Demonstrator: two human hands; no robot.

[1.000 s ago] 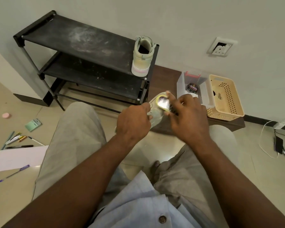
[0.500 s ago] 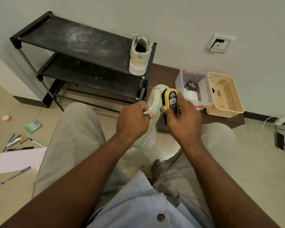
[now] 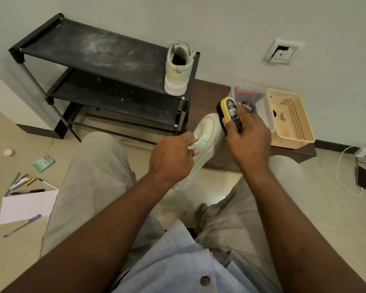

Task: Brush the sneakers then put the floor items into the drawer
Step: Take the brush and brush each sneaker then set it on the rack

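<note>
My left hand [image 3: 172, 157] grips a pale green sneaker [image 3: 207, 134] by its tongue, toe pointing away from me. My right hand [image 3: 248, 138] holds a yellow-backed shoe brush [image 3: 228, 112], its black bristles against the sneaker's toe on the right side. The second sneaker [image 3: 178, 69] stands heel toward me at the right end of the black shoe rack [image 3: 97, 51]. On the floor at the left lie several pens [image 3: 23, 182], a white sheet of paper [image 3: 28, 205], a blue pen [image 3: 22, 226], a green card [image 3: 43, 163] and a pink round eraser [image 3: 9, 152].
A clear box [image 3: 260, 102] with a polish tin [image 3: 247, 106] and a beige perforated basket [image 3: 290, 119] sit on a low brown board [image 3: 211, 94] by the wall. Cables and a charger [image 3: 361, 176] lie at the right. My legs frame the floor between them.
The brush has slid forward along the sneaker toward its toe, my right hand moving up and right. My left hand keeps its hold on the sneaker.
</note>
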